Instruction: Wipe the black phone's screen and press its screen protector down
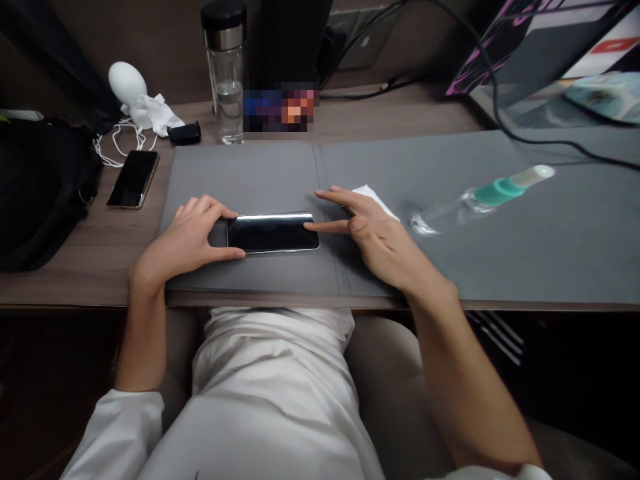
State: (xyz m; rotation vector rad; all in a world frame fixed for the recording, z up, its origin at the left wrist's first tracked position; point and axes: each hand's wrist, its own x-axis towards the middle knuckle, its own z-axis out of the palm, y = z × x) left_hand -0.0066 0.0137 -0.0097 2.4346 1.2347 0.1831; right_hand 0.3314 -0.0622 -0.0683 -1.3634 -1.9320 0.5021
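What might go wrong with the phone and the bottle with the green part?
The right hand has a fingertip at the screen of the phone, so it might leave a smudge. The left hand only has fingers at one end, so a push on the other end might make the phone slip. The bottle with the green part is close to the right hand, so a bump might move it.

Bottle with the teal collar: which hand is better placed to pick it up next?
Probably the right hand: it is nearer the bottle, with just one finger at the phone. The left hand is farther away, gripping the phone's edges.
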